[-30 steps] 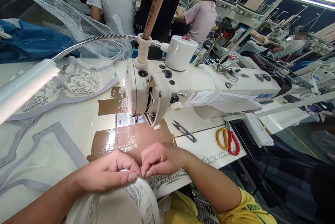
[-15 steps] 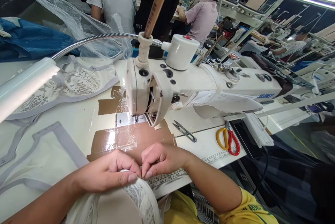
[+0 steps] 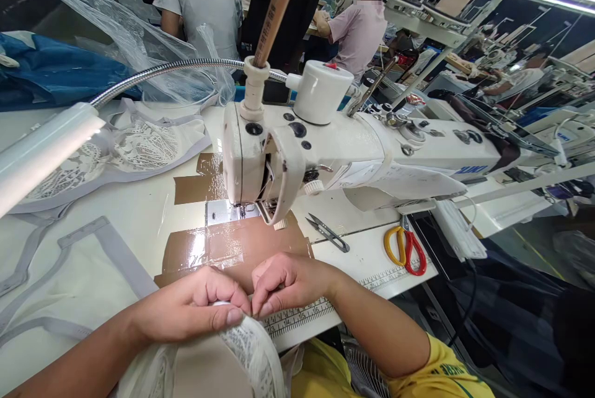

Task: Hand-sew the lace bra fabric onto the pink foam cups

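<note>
Low in the head view, a white lace bra point(image 3: 253, 348) with a beige cup lies over the table's front edge towards my body. My left hand point(image 3: 199, 305) pinches its upper edge between thumb and fingers. Right beside it, my right hand point(image 3: 290, 283) has thumb and forefinger pressed together at the same edge, fingertips nearly touching those of the left. The exact bit of edge in the right pinch is tiny and partly hidden. Beyond both hands stands a white sewing machine point(image 3: 297, 150), its needle area above a metal plate point(image 3: 223, 212).
Thread snips point(image 3: 328, 234) and red-and-yellow-handled scissors point(image 3: 404, 249) lie to the right. Brown tape point(image 3: 195, 249) covers the table before the needle. Grey-edged lace bra pieces point(image 3: 149, 144) spread at left, under a lamp point(image 3: 46, 150). Co-workers point(image 3: 198, 1) sit behind.
Both hands keep their pinch on the bra edge, almost still. The view has shifted very slightly.
</note>
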Demonstrator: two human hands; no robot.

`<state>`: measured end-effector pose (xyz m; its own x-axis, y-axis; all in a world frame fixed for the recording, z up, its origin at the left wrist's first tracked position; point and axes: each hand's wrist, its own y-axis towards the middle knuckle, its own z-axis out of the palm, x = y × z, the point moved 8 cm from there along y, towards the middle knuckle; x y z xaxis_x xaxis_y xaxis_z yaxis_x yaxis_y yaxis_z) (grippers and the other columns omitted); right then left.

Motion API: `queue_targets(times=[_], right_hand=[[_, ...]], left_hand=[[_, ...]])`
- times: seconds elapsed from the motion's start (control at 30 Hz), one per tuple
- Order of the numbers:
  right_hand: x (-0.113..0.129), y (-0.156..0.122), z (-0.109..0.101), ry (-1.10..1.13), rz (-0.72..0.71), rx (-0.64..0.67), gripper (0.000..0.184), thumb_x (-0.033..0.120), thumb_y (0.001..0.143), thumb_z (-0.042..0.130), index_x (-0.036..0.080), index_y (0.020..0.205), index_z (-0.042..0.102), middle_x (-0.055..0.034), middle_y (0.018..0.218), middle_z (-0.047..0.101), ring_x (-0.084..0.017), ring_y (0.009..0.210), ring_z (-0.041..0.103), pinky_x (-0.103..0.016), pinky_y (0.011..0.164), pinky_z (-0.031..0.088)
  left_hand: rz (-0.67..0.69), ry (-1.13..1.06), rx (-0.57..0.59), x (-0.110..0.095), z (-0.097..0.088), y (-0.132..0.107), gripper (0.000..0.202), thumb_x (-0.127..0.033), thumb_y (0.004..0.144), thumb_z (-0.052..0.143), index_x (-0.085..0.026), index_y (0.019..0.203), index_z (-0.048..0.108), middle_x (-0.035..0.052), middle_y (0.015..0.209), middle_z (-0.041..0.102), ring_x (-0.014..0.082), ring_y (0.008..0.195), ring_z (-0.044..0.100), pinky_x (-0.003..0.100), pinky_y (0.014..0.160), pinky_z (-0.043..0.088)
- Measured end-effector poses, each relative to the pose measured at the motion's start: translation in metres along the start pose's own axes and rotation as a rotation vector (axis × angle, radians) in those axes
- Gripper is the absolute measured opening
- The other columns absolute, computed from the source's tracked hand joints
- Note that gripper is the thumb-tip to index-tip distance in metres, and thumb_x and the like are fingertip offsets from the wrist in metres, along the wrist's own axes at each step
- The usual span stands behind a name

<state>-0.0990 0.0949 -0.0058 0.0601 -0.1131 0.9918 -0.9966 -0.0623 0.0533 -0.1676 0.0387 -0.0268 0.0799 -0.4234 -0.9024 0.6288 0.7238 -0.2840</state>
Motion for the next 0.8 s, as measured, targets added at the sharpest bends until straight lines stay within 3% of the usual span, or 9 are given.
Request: queue_targets(times=[0.37,0.57,0.7,0.8], right_hand=[[0.006,0.002,0.0,0.044,-0.058,-0.034,0.042,0.046,0.087,0.06,0.006,0.08,0.069,-0.0064,0.07,0.062,-0.011,0.065,0.055,-0.021,0.063,0.044],[0.007,0.003,-0.001,0.047,-0.045,-0.04,0.046,0.051,0.084,0.062,0.006,0.079,0.069,-0.0056,0.069,0.061,-0.011,0.063,0.053,-0.022,0.062,0.044],[0.004,0.002,-0.003,0.064,0.017,-0.064,0.043,0.05,0.081,0.064,0.007,0.078,0.068,-0.0043,0.07,0.061,-0.011,0.065,0.054,-0.022,0.064,0.044],[-0.004,-0.002,-0.004,0.123,0.162,-0.109,0.039,0.048,0.077,0.069,0.009,0.081,0.068,-0.001,0.067,0.058,-0.009,0.058,0.052,-0.019,0.057,0.044]], left_hand=[[-0.003,0.016,-0.003,-0.001,0.0,0.0,0.034,-0.042,0.086,0.058,-0.009,0.083,0.065,-0.0019,0.062,0.04,0.0105,0.056,0.031,0.022,0.049,0.023],[0.003,0.011,-0.007,-0.003,0.0,0.001,0.035,-0.043,0.087,0.057,-0.008,0.082,0.065,-0.002,0.062,0.04,0.0101,0.056,0.031,0.022,0.049,0.023],[-0.001,-0.004,-0.018,-0.001,-0.001,0.0,0.035,-0.043,0.086,0.058,-0.009,0.083,0.065,-0.0025,0.061,0.039,0.0098,0.055,0.03,0.022,0.048,0.022],[-0.001,-0.02,-0.04,0.002,-0.002,-0.001,0.033,-0.042,0.085,0.061,-0.009,0.085,0.067,-0.0018,0.062,0.041,0.0101,0.056,0.031,0.022,0.05,0.023]])
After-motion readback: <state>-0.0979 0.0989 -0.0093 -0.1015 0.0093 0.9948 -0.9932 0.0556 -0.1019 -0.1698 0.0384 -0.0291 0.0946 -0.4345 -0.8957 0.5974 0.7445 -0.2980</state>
